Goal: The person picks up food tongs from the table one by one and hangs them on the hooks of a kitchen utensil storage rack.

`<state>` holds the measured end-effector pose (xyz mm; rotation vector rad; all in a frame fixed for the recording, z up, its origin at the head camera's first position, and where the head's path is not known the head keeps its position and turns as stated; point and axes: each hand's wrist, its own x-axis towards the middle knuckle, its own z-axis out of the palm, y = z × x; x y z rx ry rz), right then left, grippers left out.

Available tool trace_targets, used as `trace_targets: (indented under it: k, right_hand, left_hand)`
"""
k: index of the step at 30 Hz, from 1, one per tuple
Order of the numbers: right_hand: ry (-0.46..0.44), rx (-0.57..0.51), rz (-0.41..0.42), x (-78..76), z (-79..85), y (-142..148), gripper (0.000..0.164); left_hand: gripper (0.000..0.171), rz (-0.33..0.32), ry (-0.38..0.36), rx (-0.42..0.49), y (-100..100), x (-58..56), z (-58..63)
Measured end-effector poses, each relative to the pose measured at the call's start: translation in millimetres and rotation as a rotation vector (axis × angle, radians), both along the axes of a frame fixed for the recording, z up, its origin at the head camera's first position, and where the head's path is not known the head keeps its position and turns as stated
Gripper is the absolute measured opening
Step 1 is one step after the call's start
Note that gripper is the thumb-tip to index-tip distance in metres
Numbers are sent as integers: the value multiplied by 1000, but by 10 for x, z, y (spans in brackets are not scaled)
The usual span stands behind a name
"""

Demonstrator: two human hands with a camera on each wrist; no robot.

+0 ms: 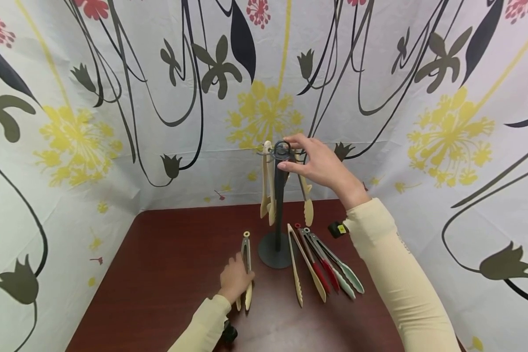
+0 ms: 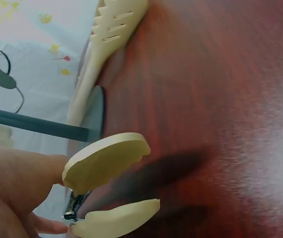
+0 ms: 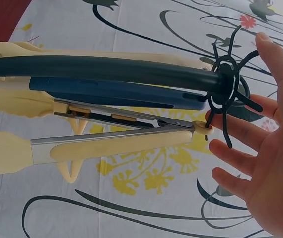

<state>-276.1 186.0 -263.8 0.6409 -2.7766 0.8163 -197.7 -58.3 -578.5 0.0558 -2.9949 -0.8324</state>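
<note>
My left hand (image 1: 236, 278) grips a pair of tongs (image 1: 246, 249) with steel arms and cream tips, low over the table left of a dark utensil stand (image 1: 278, 205). In the left wrist view the tongs' two cream heads (image 2: 106, 156) stand apart, pointing away from the hand. My right hand (image 1: 319, 164) is at the top of the stand, its fingers spread beside the ring of hooks (image 3: 225, 87). Cream-tipped steel tongs (image 3: 121, 146) hang there by their loop, near a blue-handled utensil (image 3: 116, 94). Cream utensils (image 1: 267, 186) hang on the stand's left side.
Right of the stand's round base (image 1: 268, 252), cream tongs (image 1: 297, 269), red-tipped tongs (image 1: 321, 264) and mint-tipped tongs (image 1: 345, 271) lie side by side on the dark red table (image 1: 180, 254). A flower-patterned curtain (image 1: 158, 146) surrounds the table's back and sides.
</note>
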Motion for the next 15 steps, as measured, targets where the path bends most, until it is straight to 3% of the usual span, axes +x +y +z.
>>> trace_targets:
  k: [5,15]
  right_hand:
    - [22,7,-6,3,-3,-21,74]
    - [58,26,-18,22,-10,-55,74]
  left_hand:
    - [72,3,54,31,-23,-77,127]
    - [76,-14,192,85,-42,-202,518]
